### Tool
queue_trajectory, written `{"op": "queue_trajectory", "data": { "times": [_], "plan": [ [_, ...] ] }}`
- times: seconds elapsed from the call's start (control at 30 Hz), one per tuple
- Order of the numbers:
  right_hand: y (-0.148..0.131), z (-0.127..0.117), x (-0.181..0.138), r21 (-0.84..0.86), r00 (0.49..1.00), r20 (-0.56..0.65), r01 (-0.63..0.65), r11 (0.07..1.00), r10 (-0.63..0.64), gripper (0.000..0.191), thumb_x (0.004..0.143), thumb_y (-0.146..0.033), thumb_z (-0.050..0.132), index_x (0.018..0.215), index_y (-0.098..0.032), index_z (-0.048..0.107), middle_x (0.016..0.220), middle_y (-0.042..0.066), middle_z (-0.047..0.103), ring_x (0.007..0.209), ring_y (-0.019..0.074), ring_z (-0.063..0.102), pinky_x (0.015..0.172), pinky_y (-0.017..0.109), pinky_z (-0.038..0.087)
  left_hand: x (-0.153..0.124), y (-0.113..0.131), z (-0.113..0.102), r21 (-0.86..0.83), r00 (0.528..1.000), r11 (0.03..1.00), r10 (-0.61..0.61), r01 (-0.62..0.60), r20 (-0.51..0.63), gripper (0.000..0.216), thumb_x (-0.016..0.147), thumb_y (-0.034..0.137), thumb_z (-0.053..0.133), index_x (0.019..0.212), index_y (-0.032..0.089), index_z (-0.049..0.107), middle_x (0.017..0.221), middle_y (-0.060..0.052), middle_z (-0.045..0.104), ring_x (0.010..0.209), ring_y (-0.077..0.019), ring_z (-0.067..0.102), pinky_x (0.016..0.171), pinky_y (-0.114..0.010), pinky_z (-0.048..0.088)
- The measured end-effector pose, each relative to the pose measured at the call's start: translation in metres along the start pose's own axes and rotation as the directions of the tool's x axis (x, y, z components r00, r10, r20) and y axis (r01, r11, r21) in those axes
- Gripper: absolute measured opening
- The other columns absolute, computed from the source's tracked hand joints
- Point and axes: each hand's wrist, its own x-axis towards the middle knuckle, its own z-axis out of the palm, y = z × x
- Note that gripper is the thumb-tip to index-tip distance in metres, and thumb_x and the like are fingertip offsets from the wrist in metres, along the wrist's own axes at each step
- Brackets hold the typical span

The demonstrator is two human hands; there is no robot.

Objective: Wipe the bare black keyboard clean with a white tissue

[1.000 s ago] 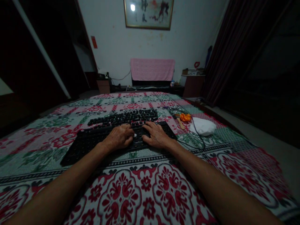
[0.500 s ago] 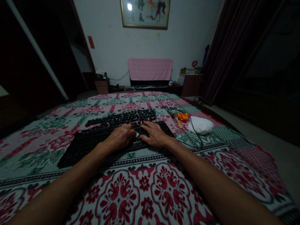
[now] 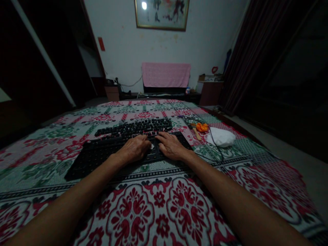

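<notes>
Two bare hands are working over a black keyboard (image 3: 94, 159) that is lying on a patterned bedspread (image 3: 159, 218) in a dim room, its long side facing the viewer. Most of the keyboard's near surface is showing bare dark sockets, and the loose black keys (image 3: 135, 127) are sitting in rough rows just beyond its far edge. The left hand (image 3: 135, 148) is curling over the middle of the keyboard, its fingers closing on a small white scrap (image 3: 152, 147) (perhaps tissue or cloth, too small to tell) that is peeking out at the fingertips. The right hand (image 3: 171, 146) is resting palm down just to the right, on the keyboard's right part, with its fingers loosely spread and gripping nothing that is showing. Farther right on the bedspread, an orange bundle (image 3: 202, 127) is lying beside a wooden handle (image 3: 197, 134), and a crumpled white bundle (image 3: 220, 137) is sitting nearer, with a dark cord (image 3: 217, 146) looping past its near left side. At the far end of the room, a pink cloth (image 3: 166, 74) is hanging over a dark object, and a framed picture (image 3: 161, 13) is hanging on the wall above it. A dark curtain (image 3: 246, 51) is falling along the right side.
</notes>
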Motion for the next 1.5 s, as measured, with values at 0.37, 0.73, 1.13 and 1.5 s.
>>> {"op": "queue_trajectory", "data": {
  "times": [0.37, 0.73, 1.13, 1.5],
  "plan": [
    [-0.002, -0.001, 0.0, 0.006, 1.0, -0.007, -0.017, 1.0, 0.017, 0.045, 0.087, -0.026, 0.034, 0.13, -0.017, 0.042, 0.137, 0.011, 0.037, 0.126, 0.0212, 0.03, 0.101, 0.041, 0.025, -0.002, 0.0, -0.007, 0.087, 0.997, 0.994, -0.069, 0.067, 0.027, 0.025, 0.085, 0.021, 0.036, 0.09, 0.019, 0.061, 0.082, -0.006, 0.052, 0.069, -0.0153, 0.051, 0.056, -0.025, 0.037],
    [-0.003, -0.003, 0.0, 0.014, 1.0, 0.005, -0.028, 1.0, 0.028, 0.044, 0.087, -0.026, 0.035, 0.129, -0.017, 0.043, 0.138, 0.011, 0.036, 0.126, 0.0217, 0.03, 0.1, 0.042, 0.025, -0.001, 0.002, 0.005, -0.046, 0.997, 0.999, 0.014, -0.018, -0.077, 0.027, 0.086, 0.022, 0.036, 0.098, 0.021, 0.06, 0.084, -0.005, 0.05, 0.079, -0.0158, 0.049, 0.067, -0.026, 0.041],
    [-0.003, -0.001, 0.001, 0.015, 1.0, -0.002, -0.028, 0.999, 0.028, 0.045, 0.086, -0.027, 0.034, 0.129, -0.018, 0.043, 0.137, 0.01, 0.037, 0.125, 0.0217, 0.03, 0.1, 0.042, 0.025, -0.003, 0.005, 0.002, -0.004, 0.997, 1.0, -0.01, 0.01, -0.075, 0.024, 0.082, 0.021, 0.04, 0.094, 0.02, 0.061, 0.085, -0.005, 0.05, 0.08, -0.017, 0.049, 0.067, -0.027, 0.043],
    [-0.003, -0.001, 0.001, -0.003, 1.0, -0.011, -0.029, 1.0, 0.029, 0.043, 0.086, -0.027, 0.036, 0.128, -0.018, 0.044, 0.137, 0.01, 0.037, 0.125, 0.0216, 0.031, 0.1, 0.041, 0.027, 0.001, 0.007, 0.001, -0.003, 0.998, 0.998, 0.055, -0.055, -0.038, 0.024, 0.08, 0.016, 0.04, 0.089, 0.019, 0.062, 0.082, -0.005, 0.049, 0.077, -0.0161, 0.049, 0.067, -0.026, 0.042]
  ]
}}
